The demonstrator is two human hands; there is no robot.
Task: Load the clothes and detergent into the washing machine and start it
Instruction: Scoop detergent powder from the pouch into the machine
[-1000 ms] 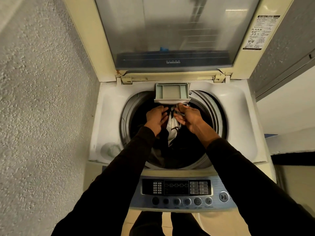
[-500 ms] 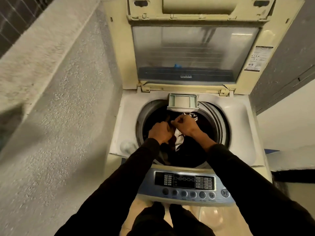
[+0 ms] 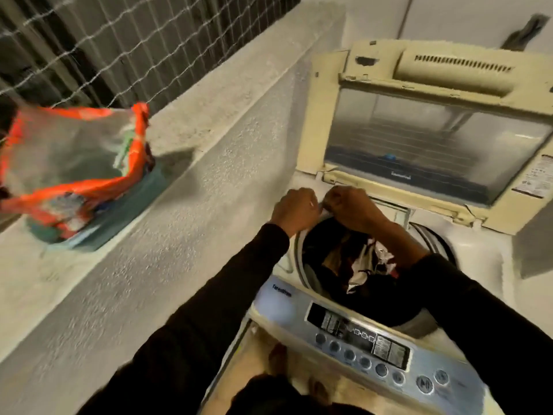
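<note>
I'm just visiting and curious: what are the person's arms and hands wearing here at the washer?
Both arms are covered by long, plain black sleeves that end at the wrists. The left hand and right hand are bare: no gloves show. The picture is too blurred to tell whether there are rings or a watch. No markings show on the sleeves.

The washing machine [image 3: 505,265] has a white top, its raised lid [image 3: 323,115] is a yellowed cream framing a grey tinted window, and its control panel [image 3: 359,336] is silvery blue with a black display and a row of dark blue-grey round buttons. The clothes [image 3: 359,265] in the drum are mostly black, with white and a touch of red among them, and both sleeves [image 3: 209,324] are black. On the speckled pale grey wall ledge [image 3: 209,115] an orange bag [image 3: 68,163] with green and white print sits on something teal, in front of dark bars crossed by a white net [image 3: 119,31].
</note>
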